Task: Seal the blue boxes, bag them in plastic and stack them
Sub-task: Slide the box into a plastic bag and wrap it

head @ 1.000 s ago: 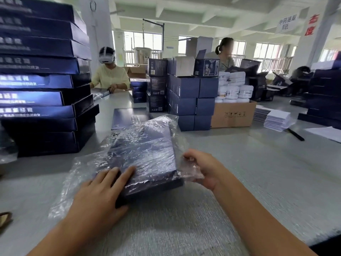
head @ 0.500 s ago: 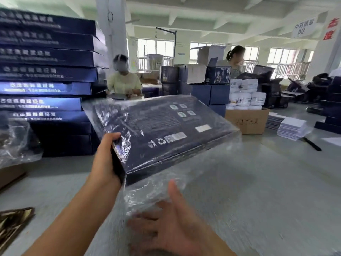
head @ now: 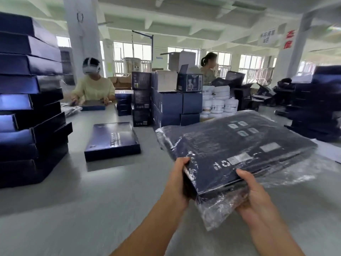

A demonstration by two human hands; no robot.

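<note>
The right grip (head: pixel 252 196), released before, now clasps the near edge of the bagged blue box (head: pixel 239 145); the left grip (head: pixel 180 179) still holds its corner.

Packing workshop: long grey table (head: pixel 110 191), stacked blue boxes (head: pixel 31 100), cartons (head: pixel 173 106), white tubs (head: pixel 219 100), workers (head: pixel 94 85) packing.

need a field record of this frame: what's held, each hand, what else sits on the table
held: bagged blue box, label side up, near end raised off the table
left hand: grips the box's near left corner
right hand: thumb on the near edge, fingers under it
plastic bag: loose end hangs past the near edge
on table: unbagged blue box, lying flat
far left: stack of blue boxes
</note>
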